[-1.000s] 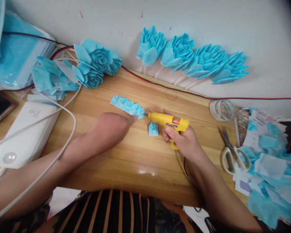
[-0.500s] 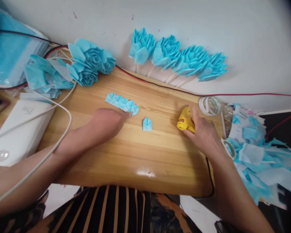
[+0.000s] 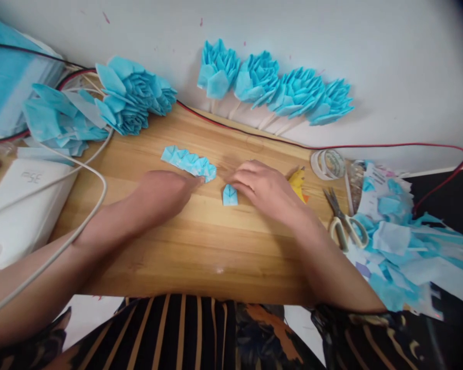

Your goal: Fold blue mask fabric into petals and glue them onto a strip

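Note:
A strip of folded blue petals (image 3: 189,162) in non-woven fabric lies on the wooden table. My left hand (image 3: 165,195) is closed, its fingertips pressed on the strip's right end. Just to the right lies one separate folded blue petal (image 3: 230,196). My right hand (image 3: 262,187) is bent over that petal with curled fingers, and the fingertips meet its upper right edge; the thumb is hidden. Behind the right hand, a yellow glue gun (image 3: 297,183) rests on the table, partly covered by the hand.
Blue fabric flowers (image 3: 258,79) on sticks lean against the wall; more flowers (image 3: 135,95) lie at left. A white power bank (image 3: 31,205) and cable sit at left. Scissors (image 3: 345,221), a tape roll (image 3: 327,164) and fabric scraps (image 3: 409,246) are at right.
My right hand has let go of the glue gun and moved left to the single petal. The scissors now show. My left hand stays at the strip's end.

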`<control>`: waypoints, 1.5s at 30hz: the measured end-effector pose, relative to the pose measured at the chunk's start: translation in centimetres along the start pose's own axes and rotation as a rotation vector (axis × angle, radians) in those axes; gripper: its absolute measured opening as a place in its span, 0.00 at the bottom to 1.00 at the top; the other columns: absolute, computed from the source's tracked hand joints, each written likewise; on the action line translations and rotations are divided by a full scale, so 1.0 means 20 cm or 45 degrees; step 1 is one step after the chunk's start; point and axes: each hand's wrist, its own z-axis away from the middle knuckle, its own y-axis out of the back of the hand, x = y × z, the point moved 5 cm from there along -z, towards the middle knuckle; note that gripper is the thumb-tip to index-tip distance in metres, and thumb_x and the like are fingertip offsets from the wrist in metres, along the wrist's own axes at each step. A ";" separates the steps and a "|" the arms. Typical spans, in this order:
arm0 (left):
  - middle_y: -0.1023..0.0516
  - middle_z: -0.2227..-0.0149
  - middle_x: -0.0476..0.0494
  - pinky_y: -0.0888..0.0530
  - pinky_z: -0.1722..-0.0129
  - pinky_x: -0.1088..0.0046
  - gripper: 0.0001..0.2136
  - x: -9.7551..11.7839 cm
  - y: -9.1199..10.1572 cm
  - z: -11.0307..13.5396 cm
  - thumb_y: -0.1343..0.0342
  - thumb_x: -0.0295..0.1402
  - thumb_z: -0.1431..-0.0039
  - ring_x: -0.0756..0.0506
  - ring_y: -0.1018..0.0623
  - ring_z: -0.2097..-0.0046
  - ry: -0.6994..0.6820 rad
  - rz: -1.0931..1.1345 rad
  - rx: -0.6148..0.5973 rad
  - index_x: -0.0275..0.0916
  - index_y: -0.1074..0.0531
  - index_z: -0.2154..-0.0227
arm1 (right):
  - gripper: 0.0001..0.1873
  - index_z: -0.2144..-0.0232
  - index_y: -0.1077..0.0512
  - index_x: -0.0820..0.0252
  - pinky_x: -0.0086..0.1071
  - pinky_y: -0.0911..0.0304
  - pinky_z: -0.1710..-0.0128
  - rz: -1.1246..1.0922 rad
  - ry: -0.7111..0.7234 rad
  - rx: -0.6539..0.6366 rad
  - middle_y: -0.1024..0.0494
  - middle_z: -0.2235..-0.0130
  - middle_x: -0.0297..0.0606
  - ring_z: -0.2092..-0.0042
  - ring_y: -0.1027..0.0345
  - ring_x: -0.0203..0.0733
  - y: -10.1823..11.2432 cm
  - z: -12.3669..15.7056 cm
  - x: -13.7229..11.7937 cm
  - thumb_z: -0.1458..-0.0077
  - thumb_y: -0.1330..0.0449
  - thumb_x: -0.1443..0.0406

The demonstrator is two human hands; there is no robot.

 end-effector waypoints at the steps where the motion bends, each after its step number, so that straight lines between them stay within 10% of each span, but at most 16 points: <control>1: 0.17 0.56 0.35 0.28 0.60 0.67 0.21 0.00 0.00 0.00 0.61 0.28 0.28 0.40 0.19 0.60 0.023 -0.043 -0.044 0.37 0.25 0.45 | 0.13 0.60 0.22 0.60 0.40 0.36 0.55 -0.013 0.032 -0.036 0.21 0.58 0.45 0.53 0.29 0.49 -0.02 -0.04 0.00 0.31 0.47 0.65; 25: 0.16 0.58 0.39 0.31 0.61 0.74 0.20 0.01 0.00 0.00 0.60 0.25 0.29 0.44 0.20 0.60 0.015 -0.079 -0.098 0.36 0.27 0.42 | 0.12 0.67 0.26 0.56 0.38 0.41 0.56 -0.107 0.234 -0.148 0.25 0.64 0.40 0.58 0.35 0.46 -0.07 -0.11 0.01 0.32 0.47 0.65; 32: 0.17 0.56 0.35 0.29 0.58 0.68 0.21 0.02 0.02 0.01 0.59 0.24 0.29 0.40 0.19 0.59 0.044 -0.017 -0.132 0.36 0.29 0.40 | 0.06 0.65 0.28 0.58 0.38 0.38 0.54 -0.416 0.074 0.143 0.22 0.62 0.39 0.58 0.30 0.43 -0.05 -0.10 0.09 0.35 0.44 0.66; 45: 0.16 0.57 0.38 0.34 0.64 0.75 0.21 0.01 0.00 0.00 0.60 0.26 0.29 0.45 0.20 0.62 0.042 -0.107 -0.109 0.35 0.27 0.42 | 0.10 0.68 0.27 0.57 0.37 0.41 0.57 0.006 0.297 -0.234 0.23 0.62 0.41 0.56 0.34 0.46 -0.05 -0.12 -0.04 0.34 0.45 0.67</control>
